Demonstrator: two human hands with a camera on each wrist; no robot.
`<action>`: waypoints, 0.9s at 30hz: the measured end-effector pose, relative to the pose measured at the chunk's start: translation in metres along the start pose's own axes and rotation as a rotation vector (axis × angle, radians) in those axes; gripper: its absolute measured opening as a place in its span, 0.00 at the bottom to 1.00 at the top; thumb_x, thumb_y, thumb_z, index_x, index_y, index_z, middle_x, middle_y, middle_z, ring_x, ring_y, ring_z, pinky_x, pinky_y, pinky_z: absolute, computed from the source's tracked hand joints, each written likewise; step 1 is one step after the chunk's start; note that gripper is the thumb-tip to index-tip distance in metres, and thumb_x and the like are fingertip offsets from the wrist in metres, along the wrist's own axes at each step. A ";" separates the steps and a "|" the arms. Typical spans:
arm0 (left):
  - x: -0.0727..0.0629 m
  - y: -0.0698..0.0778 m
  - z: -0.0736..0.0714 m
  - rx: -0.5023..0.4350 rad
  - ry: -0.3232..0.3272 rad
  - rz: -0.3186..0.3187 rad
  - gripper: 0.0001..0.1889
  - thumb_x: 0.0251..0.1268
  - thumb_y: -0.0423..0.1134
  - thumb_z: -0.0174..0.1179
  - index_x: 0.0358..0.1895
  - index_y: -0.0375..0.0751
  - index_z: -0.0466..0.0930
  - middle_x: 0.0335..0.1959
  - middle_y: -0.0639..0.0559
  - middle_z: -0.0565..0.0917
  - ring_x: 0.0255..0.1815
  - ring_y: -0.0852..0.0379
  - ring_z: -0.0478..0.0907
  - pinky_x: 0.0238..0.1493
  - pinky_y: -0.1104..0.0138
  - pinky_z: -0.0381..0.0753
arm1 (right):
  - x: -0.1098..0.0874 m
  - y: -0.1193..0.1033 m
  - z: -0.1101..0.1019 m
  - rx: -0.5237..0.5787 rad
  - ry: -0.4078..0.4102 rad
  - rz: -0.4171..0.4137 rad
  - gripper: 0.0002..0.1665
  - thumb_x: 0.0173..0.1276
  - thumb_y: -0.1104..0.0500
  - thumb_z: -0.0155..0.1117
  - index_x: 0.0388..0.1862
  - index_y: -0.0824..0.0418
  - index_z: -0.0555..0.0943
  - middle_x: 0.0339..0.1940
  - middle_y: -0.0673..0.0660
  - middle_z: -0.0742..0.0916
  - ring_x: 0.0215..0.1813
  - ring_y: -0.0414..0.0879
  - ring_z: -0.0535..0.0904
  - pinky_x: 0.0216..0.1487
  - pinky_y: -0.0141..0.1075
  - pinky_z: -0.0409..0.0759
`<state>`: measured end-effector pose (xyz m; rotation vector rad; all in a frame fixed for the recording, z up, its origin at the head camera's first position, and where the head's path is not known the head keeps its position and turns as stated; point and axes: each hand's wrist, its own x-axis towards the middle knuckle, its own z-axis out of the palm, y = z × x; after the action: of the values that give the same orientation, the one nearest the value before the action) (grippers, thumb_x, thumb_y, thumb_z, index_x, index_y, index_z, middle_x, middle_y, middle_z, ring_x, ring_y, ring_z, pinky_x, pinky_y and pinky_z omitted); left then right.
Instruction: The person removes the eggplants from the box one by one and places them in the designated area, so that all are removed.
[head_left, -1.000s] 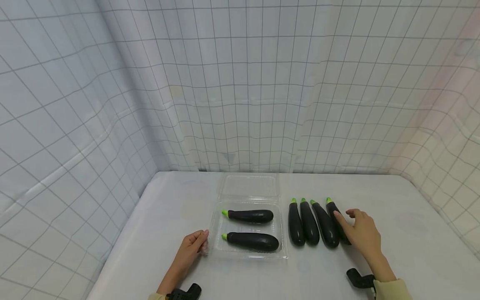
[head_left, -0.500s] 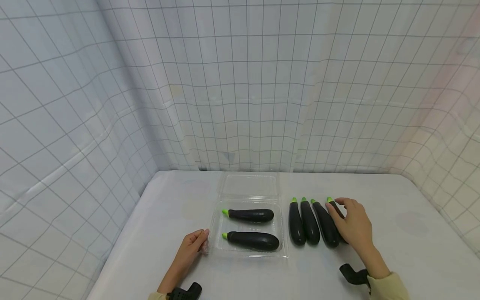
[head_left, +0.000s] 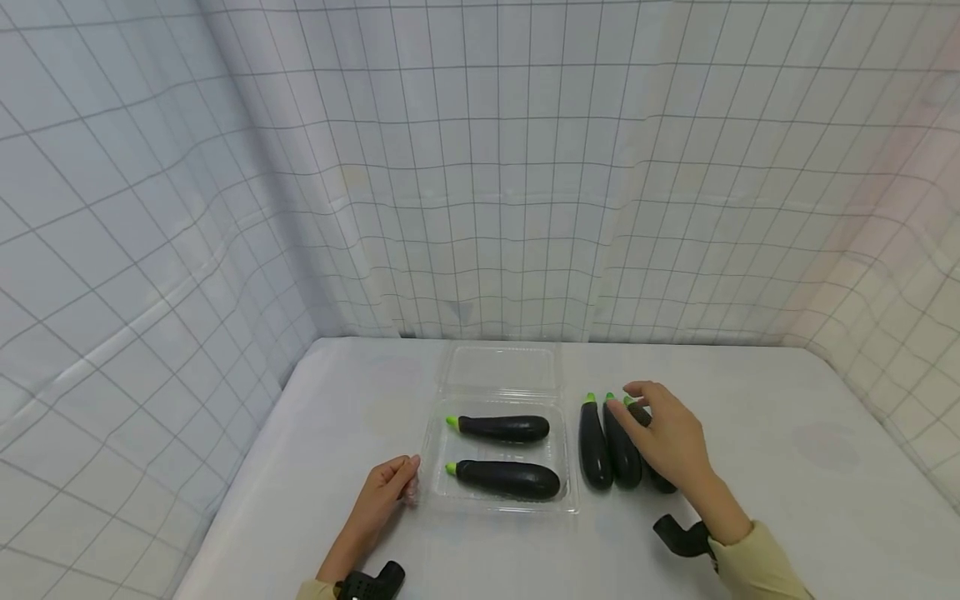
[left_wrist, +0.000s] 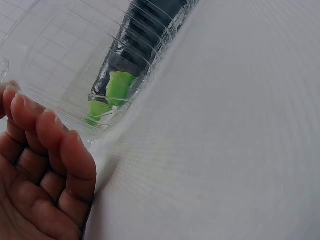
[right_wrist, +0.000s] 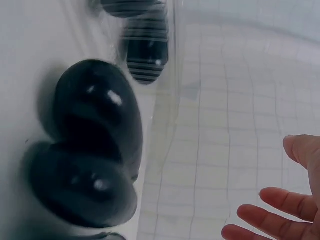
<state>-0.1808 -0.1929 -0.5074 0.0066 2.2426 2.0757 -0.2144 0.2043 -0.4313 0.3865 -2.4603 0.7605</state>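
A clear plastic clamshell box [head_left: 498,451] lies open on the table, its lid flat toward the back. Two black eggplants with green stems, a far one [head_left: 508,428] and a near one [head_left: 510,480], lie crosswise inside. My left hand [head_left: 388,487] pinches the box's left rim; its curled fingers show in the left wrist view beside the clear wall. To the right of the box, several eggplants [head_left: 595,454] stand in a row, stems pointing away. My right hand [head_left: 671,437] hovers over the row's right end with parted fingers and nothing between them, hiding part of the row.
A white table [head_left: 810,483] holds everything. White grid-patterned curtains [head_left: 495,208] hang behind it and at both sides. Each wrist wears a black camera mount, the right one [head_left: 684,536] close in front of the eggplant row.
My right hand has moved left and slightly away, from the rightmost eggplant to over its neighbours. My left hand stays at the box rim. The eggplants in the box have not moved.
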 end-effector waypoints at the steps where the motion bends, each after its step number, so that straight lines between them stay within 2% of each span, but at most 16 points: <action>1: 0.000 0.000 0.000 0.000 0.000 -0.002 0.21 0.73 0.43 0.51 0.25 0.30 0.67 0.18 0.51 0.67 0.22 0.59 0.65 0.27 0.69 0.66 | 0.001 -0.003 0.001 0.002 -0.006 -0.017 0.22 0.64 0.48 0.66 0.48 0.63 0.79 0.44 0.58 0.83 0.43 0.55 0.80 0.33 0.49 0.77; 3: 0.001 0.000 0.000 -0.003 -0.003 -0.004 0.20 0.74 0.43 0.50 0.25 0.30 0.68 0.18 0.51 0.67 0.22 0.58 0.65 0.27 0.69 0.66 | 0.004 -0.009 0.003 0.000 -0.030 -0.037 0.23 0.64 0.47 0.66 0.48 0.62 0.79 0.43 0.57 0.84 0.39 0.53 0.81 0.31 0.47 0.77; 10: 0.002 0.000 -0.001 -0.004 -0.015 -0.009 0.21 0.74 0.43 0.50 0.25 0.29 0.67 0.18 0.51 0.67 0.22 0.59 0.65 0.26 0.69 0.66 | 0.008 -0.032 0.010 -0.018 -0.155 -0.080 0.26 0.63 0.42 0.65 0.47 0.61 0.81 0.43 0.56 0.85 0.44 0.50 0.81 0.40 0.45 0.78; 13: 0.002 0.002 -0.001 -0.008 -0.024 -0.007 0.21 0.74 0.42 0.50 0.25 0.29 0.67 0.18 0.51 0.67 0.22 0.59 0.65 0.26 0.69 0.66 | 0.010 -0.041 0.013 -0.031 -0.195 -0.107 0.26 0.62 0.42 0.66 0.47 0.61 0.81 0.43 0.55 0.85 0.43 0.49 0.81 0.40 0.44 0.78; 19: -0.006 0.020 0.001 -0.004 -0.043 -0.012 0.19 0.75 0.39 0.48 0.24 0.29 0.68 0.18 0.51 0.68 0.22 0.59 0.66 0.27 0.69 0.66 | 0.018 -0.058 0.018 -0.037 -0.354 -0.140 0.27 0.62 0.39 0.65 0.48 0.58 0.81 0.44 0.53 0.84 0.41 0.47 0.81 0.39 0.42 0.77; 22: -0.007 0.019 0.001 0.015 -0.045 0.006 0.19 0.75 0.38 0.48 0.24 0.28 0.67 0.18 0.51 0.67 0.22 0.59 0.66 0.26 0.68 0.67 | 0.022 -0.064 0.021 -0.041 -0.441 -0.166 0.26 0.62 0.38 0.64 0.47 0.56 0.81 0.42 0.52 0.84 0.40 0.46 0.81 0.37 0.40 0.77; 27: -0.001 0.004 -0.001 0.006 -0.024 0.002 0.20 0.74 0.41 0.49 0.24 0.29 0.67 0.18 0.51 0.68 0.21 0.59 0.65 0.26 0.69 0.66 | 0.026 -0.071 0.030 -0.043 -0.540 -0.258 0.24 0.63 0.39 0.62 0.44 0.57 0.81 0.41 0.52 0.85 0.39 0.45 0.81 0.36 0.40 0.77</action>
<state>-0.1797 -0.1934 -0.5036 0.0345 2.2362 2.0587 -0.2184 0.1271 -0.4070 0.9797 -2.8272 0.5412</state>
